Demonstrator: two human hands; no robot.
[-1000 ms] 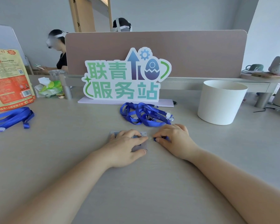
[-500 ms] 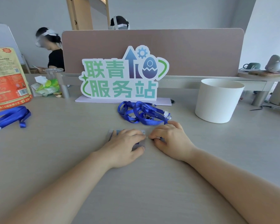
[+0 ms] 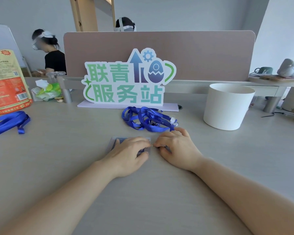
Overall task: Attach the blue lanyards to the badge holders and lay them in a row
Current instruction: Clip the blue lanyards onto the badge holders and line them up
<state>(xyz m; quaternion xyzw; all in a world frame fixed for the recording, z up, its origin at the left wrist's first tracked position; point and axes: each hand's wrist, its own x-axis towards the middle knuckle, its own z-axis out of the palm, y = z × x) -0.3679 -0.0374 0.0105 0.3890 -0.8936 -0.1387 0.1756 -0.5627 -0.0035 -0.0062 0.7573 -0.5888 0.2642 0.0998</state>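
Observation:
A clear badge holder (image 3: 114, 143) lies flat on the desk, mostly covered by my left hand (image 3: 129, 153), which presses and pinches its right edge. My right hand (image 3: 175, 148) sits beside it, fingers closed on the small metal clip (image 3: 152, 146) of a blue lanyard; the clip touches the holder's right edge. The strap runs back from under my right hand to a tangled pile of blue lanyards (image 3: 146, 119) just behind both hands. Another blue lanyard (image 3: 7, 122) lies at the far left.
A standing sign (image 3: 126, 82) with Chinese characters and a desk divider (image 3: 159, 53) close off the back. A white round tub (image 3: 226, 106) stands at the right, an orange bag (image 3: 5, 82) at the left. Two persons sit beyond the divider.
Both hands stay almost in place at the holder's right edge; my right fingers have shifted slightly around the clip. The view has drifted a little.

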